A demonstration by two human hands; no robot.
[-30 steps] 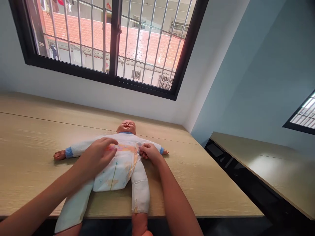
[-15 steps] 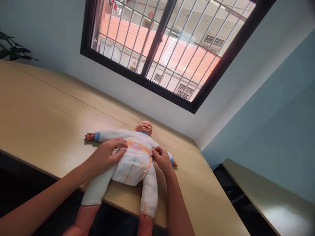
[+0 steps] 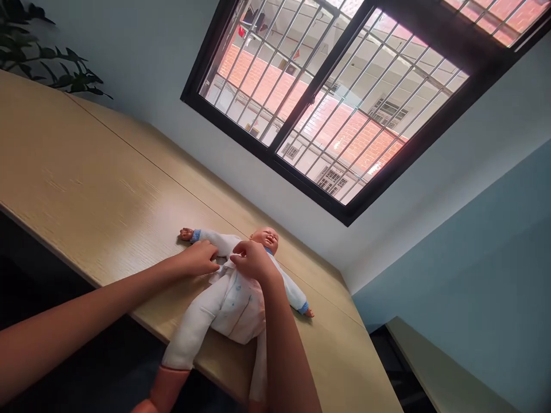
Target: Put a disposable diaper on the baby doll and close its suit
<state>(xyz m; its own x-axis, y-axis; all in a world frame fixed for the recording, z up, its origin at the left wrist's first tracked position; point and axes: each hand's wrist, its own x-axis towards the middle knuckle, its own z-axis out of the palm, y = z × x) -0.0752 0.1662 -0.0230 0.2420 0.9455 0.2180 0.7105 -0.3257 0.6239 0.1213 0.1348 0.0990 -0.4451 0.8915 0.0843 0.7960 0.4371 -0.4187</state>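
A baby doll [image 3: 216,242] in a white long-sleeved top with blue cuffs lies on its back, legs hanging over the table's front edge. Around its hips is a white diaper [image 3: 235,312] with faint coloured prints. My left hand [image 3: 200,258] is closed at the doll's side, thumb and fingers pinching the loose side edge of the diaper. Across the doll's belly reaches my right hand [image 3: 252,261], its fingers pinched on the diaper's upper edge close to my left hand. My right forearm covers part of the diaper and one of the doll's legs.
The light wooden table [image 3: 94,166] runs along the wall under a barred window [image 3: 301,109]. A leafy plant [image 3: 55,63] stands at the far left. Beyond a dark gap on the right is another wooden surface [image 3: 439,367].
My right hand has moved left across the doll's belly, from the far side of the diaper to beside my left hand. The view has tilted and shifted.
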